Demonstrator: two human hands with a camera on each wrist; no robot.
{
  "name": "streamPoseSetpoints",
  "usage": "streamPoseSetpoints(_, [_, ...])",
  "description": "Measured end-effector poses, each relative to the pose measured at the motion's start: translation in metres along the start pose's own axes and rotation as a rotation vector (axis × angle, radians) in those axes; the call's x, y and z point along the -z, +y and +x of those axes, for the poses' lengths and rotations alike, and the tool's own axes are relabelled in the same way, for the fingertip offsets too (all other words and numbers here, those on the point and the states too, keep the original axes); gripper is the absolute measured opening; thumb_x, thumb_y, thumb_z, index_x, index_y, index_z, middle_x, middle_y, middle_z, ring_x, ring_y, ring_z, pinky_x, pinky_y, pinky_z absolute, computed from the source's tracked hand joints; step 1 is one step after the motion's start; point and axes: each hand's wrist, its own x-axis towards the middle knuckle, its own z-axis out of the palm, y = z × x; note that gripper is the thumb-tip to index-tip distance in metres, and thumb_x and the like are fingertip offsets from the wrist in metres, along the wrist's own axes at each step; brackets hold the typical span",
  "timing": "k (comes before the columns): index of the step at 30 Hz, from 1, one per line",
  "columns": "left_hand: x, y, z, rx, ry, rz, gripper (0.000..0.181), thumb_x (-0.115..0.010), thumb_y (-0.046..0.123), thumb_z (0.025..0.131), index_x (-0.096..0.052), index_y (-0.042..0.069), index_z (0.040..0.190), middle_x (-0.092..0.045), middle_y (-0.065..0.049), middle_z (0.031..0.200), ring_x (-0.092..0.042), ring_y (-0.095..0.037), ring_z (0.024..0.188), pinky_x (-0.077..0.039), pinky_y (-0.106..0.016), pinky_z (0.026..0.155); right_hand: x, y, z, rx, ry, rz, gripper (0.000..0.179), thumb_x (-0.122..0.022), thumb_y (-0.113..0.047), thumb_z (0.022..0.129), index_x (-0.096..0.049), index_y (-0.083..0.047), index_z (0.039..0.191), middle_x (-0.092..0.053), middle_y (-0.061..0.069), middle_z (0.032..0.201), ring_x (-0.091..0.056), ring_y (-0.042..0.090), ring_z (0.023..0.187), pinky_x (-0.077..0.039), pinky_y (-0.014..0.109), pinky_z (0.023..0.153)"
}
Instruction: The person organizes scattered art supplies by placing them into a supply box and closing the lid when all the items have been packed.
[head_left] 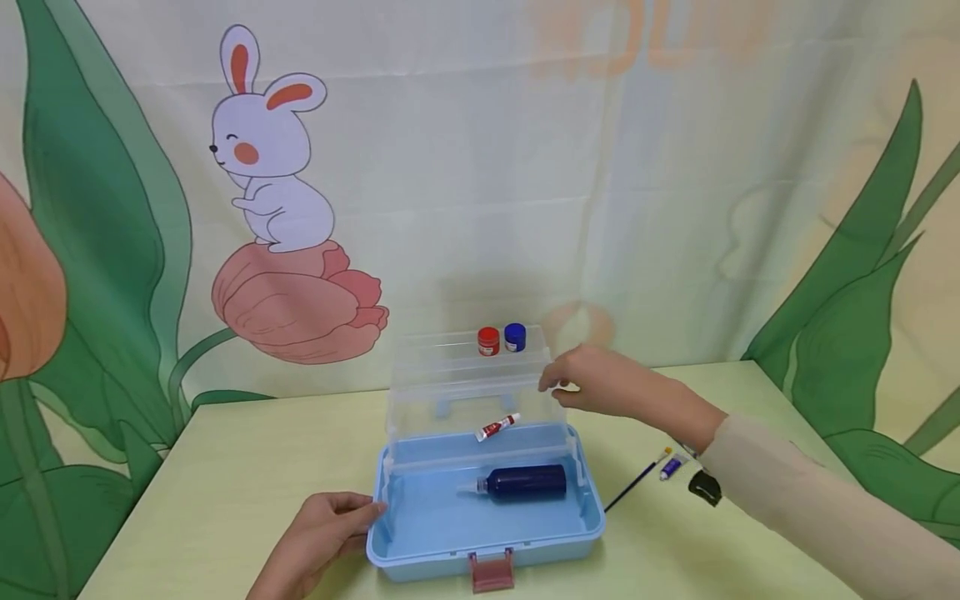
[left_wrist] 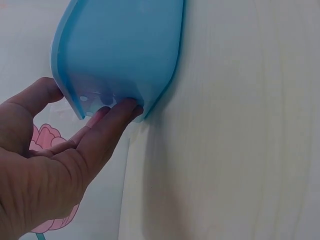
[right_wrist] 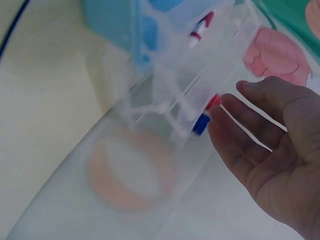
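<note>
My left hand (head_left: 322,533) holds the left end of a light blue storage box (head_left: 487,550), thumb at the rim and fingers against the outer side, as the left wrist view shows. The box stands open, its clear fold-out trays (head_left: 416,377) raised at the back. Red (head_left: 488,342) and blue (head_left: 515,337) paint jars stand on the upper tray. Lower down lies a red-and-white paint tube (head_left: 497,427). A dark blue bottle (head_left: 527,482) with a clear nozzle lies in the box. Just right of the trays, my right hand (head_left: 600,382) hovers empty, its fingers loosely bent.
On the table (head_left: 285,450) right of the box lie a thin paintbrush (head_left: 637,482), a purple-and-white paint tube (head_left: 672,467) and a small black object (head_left: 705,487), partly by the right sleeve. A printed cloth (head_left: 465,167) with a rabbit hangs behind.
</note>
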Motion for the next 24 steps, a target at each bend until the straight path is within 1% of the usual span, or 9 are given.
streamPoseSetpoints(2, [0.0,0.001,0.001,0.011,-0.003,0.019,0.043,-0.074,0.016,0.094,-0.061,-0.015,0.12,-0.063,-0.022,0.116,-0.067,-0.019,0.093,-0.06,-0.037,0.082,0.0,0.01,-0.014,-0.037,-0.007,-0.004,0.018,-0.068,-0.003,0.093,-0.078,-0.007,0.107,-0.077,0.003,0.102,-0.071,0.016,0.09,-0.06,0.03,0.079])
streamPoseSetpoints(5, [0.0,0.002,0.001,0.0,0.005,0.058,0.042,-0.074,0.016,0.094,-0.062,-0.015,0.119,-0.065,-0.022,0.115,-0.068,-0.02,0.093,-0.061,-0.037,0.081,-0.004,0.028,-0.034,-0.064,-0.02,-0.023,0.018,-0.067,-0.002,0.093,-0.078,-0.007,0.105,-0.076,0.0,0.1,-0.069,0.013,0.086,-0.059,0.03,0.076])
streamPoseSetpoints(9, [-0.002,0.006,-0.001,-0.021,0.011,0.124,0.039,-0.073,0.015,0.095,-0.063,-0.016,0.116,-0.067,-0.02,0.11,-0.069,-0.02,0.091,-0.061,-0.038,0.08,-0.009,0.049,-0.06,-0.06,-0.046,-0.04,0.017,-0.066,0.0,0.092,-0.077,-0.007,0.103,-0.075,-0.001,0.096,-0.067,0.009,0.08,-0.057,0.027,0.07])
streamPoseSetpoints(12, [-0.001,0.009,-0.004,-0.036,0.008,0.167,0.038,-0.072,0.014,0.095,-0.062,-0.016,0.116,-0.067,-0.02,0.11,-0.07,-0.021,0.091,-0.061,-0.038,0.08,-0.014,0.063,-0.079,-0.085,-0.053,-0.03,0.017,-0.066,0.001,0.092,-0.077,-0.007,0.102,-0.075,0.0,0.094,-0.067,0.01,0.078,-0.056,0.026,0.068])
streamPoseSetpoints(16, [-0.001,0.011,-0.006,-0.054,0.03,0.208,0.038,-0.07,0.016,0.096,-0.063,-0.015,0.116,-0.068,-0.019,0.11,-0.07,-0.021,0.091,-0.061,-0.037,0.079,-0.023,0.083,-0.099,-0.178,-0.047,0.004,0.016,-0.065,0.002,0.091,-0.077,-0.005,0.101,-0.075,0.001,0.091,-0.068,0.013,0.077,-0.057,0.029,0.067])
streamPoseSetpoints(20, [-0.003,0.011,-0.007,-0.051,0.05,0.223,0.04,-0.068,0.021,0.098,-0.064,-0.014,0.117,-0.068,-0.018,0.11,-0.069,-0.018,0.09,-0.061,-0.036,0.078,-0.034,0.099,-0.114,-0.273,-0.101,0.021,0.012,-0.068,0.0,0.09,-0.075,-0.002,0.099,-0.073,0.002,0.088,-0.068,0.018,0.078,-0.058,0.034,0.068])
streamPoseSetpoints(24, [-0.007,0.009,-0.007,-0.074,0.06,0.208,0.04,-0.067,0.019,0.098,-0.064,-0.015,0.119,-0.069,-0.017,0.11,-0.067,-0.018,0.09,-0.061,-0.035,0.077,-0.043,0.11,-0.126,-0.37,-0.169,0.035,0.013,-0.069,-0.001,0.089,-0.074,0.001,0.101,-0.072,0.006,0.089,-0.067,0.024,0.082,-0.059,0.039,0.072])
